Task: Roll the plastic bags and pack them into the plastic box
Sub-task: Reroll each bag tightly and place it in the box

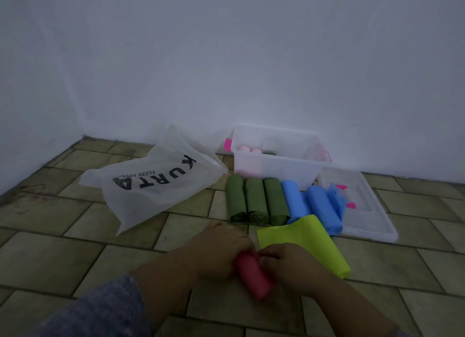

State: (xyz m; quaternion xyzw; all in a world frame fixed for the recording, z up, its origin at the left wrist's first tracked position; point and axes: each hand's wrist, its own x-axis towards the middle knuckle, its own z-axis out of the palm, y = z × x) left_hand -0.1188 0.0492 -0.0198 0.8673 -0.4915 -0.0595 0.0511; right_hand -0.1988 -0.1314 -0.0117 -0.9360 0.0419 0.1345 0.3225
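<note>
1. The left hand [221, 251] and the right hand [289, 266] meet low in the middle of the frame, both curled around a rolled pink bag [254, 276] that lies on the tiled floor [75, 256].
2. The left hand wraps the upper end of the roll from the left side; the right hand pinches the same end from the right, fingers bent in against it. The lower end of the roll sticks out free toward the bottom of the frame and is blurred.
3. Just right of the hands lies a flat yellow-green bag [302, 241], its lower edge partly under the right hand.
4. Above the hands, three dark green rolls [256, 202] lie side by side, touching, with two blue rolls [312, 203] next to them on the right.
5. The clear plastic box [276, 160] stands against the white wall [226, 59] above the rolls, open at the top. Pale pink rolls [249, 149] show inside it at its left end.
6. A clear lid [370, 210] with pink clips lies to the right of the blue rolls.
7. A white bag printed "KURTA" [151, 183] lies left of the box.
</note>
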